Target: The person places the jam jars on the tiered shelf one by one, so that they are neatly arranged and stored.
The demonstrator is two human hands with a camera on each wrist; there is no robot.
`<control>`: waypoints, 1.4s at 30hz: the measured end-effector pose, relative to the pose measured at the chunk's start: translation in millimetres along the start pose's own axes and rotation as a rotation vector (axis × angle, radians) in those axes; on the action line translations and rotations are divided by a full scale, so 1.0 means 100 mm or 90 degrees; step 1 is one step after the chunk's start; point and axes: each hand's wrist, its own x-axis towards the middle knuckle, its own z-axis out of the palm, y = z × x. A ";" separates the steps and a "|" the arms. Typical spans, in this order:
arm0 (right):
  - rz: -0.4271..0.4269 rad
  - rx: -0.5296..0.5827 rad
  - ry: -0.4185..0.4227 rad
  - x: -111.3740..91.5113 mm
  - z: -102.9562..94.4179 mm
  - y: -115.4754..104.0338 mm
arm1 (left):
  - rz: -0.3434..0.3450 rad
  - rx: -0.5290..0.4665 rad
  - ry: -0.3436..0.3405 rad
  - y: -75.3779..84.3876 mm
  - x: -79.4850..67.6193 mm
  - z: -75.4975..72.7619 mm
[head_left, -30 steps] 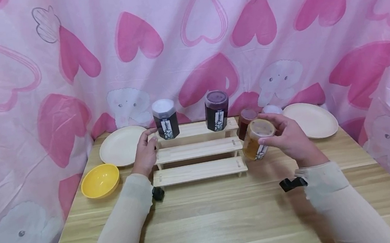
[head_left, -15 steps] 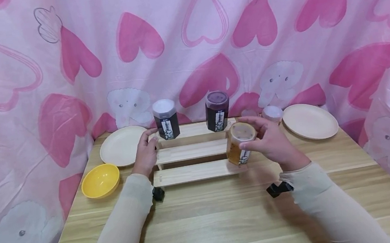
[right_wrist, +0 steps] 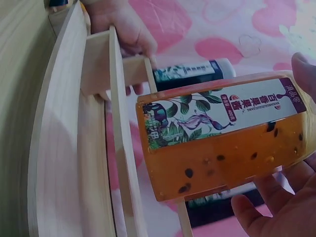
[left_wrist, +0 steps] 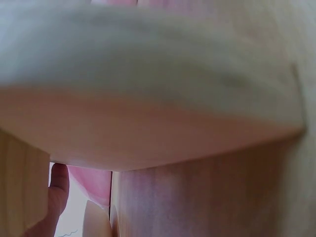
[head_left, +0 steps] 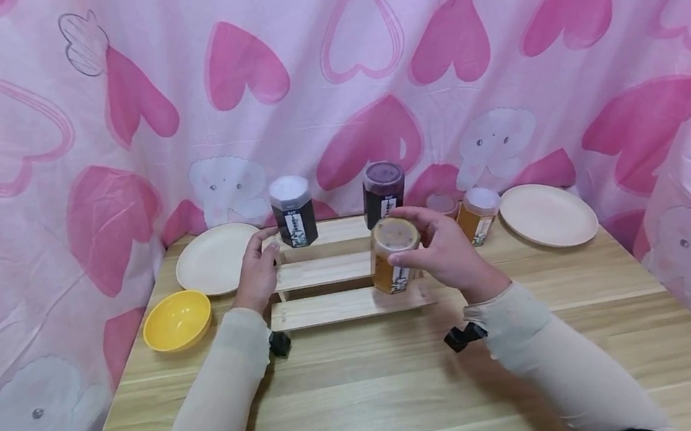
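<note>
My right hand (head_left: 445, 250) grips a jar of orange passion fruit jam (head_left: 394, 256) near its lid, thumb in front and fingers behind. The jar is upright, overlapping the middle and lowest steps of a three-step wooden rack (head_left: 332, 310) at its right end. Dark seeds and a printed label on the jam jar (right_wrist: 217, 138) show in the right wrist view. My left hand (head_left: 257, 267) holds the rack's left end by the top step. On that top step stand a dark jar with a white lid (head_left: 294, 211) and a dark jar with a purple lid (head_left: 384, 188).
Behind my right hand stand an orange jar with a white lid (head_left: 479, 216) and a partly hidden reddish-lidded jar (head_left: 442, 204). Cream plates lie at the back left (head_left: 216, 259) and back right (head_left: 548, 214). A yellow bowl (head_left: 178, 321) sits at the left.
My right hand has carried the jam jar leftward from beside the rack to over its lower steps, uncovering the orange jar behind. My left hand has stayed on the rack.
</note>
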 end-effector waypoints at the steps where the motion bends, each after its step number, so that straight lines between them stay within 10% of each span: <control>1: 0.002 0.000 0.001 0.01 0.03 -0.01 | -0.001 -0.002 -0.001 0.00 0.00 0.00; 21: -0.022 0.008 -0.015 0.38 0.59 -0.01 | 0.005 0.000 0.001 0.01 0.01 -0.02; 42: -0.019 -0.028 -0.009 0.55 0.64 0.14 | -0.010 0.006 -0.004 0.02 0.00 0.00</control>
